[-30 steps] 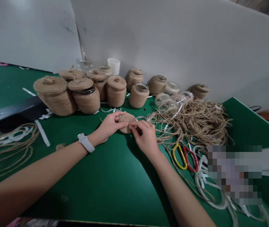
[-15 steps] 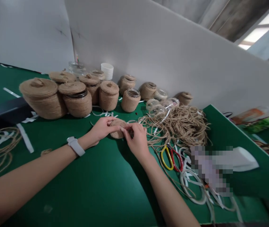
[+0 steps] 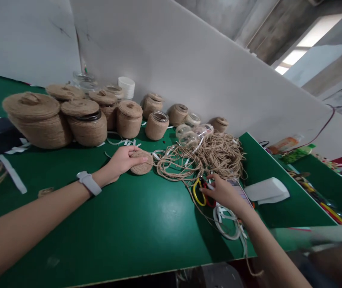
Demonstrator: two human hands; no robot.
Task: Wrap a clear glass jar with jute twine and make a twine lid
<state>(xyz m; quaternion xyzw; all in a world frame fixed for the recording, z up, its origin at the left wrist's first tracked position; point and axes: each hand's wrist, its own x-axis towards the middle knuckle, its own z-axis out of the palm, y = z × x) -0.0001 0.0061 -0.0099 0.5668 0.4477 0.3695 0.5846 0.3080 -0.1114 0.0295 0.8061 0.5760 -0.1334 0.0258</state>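
My left hand [image 3: 124,162], with a grey band on its wrist, pinches a round coiled twine disc [image 3: 141,163] between thumb and fingers, its thumb across the upper face. A strand runs from the disc to the loose twine at its right. Over scissors [image 3: 199,193] with one yellow and one red handle is my right hand [image 3: 222,192]. Its thumb and forefinger are apart at the handles and partly cover them; a firm hold does not show.
Twine-wrapped jars [image 3: 88,130] line the back left, near stacked white cups [image 3: 126,87]. A twine heap [image 3: 223,154], clear round containers [image 3: 189,139] and a white roll [image 3: 268,190] lie on the right, beside a green divider [image 3: 297,204]. White strips are scattered about.
My right hand has left the disc and moved right to the scissors. My left hand still holds the disc. The view has shifted right.
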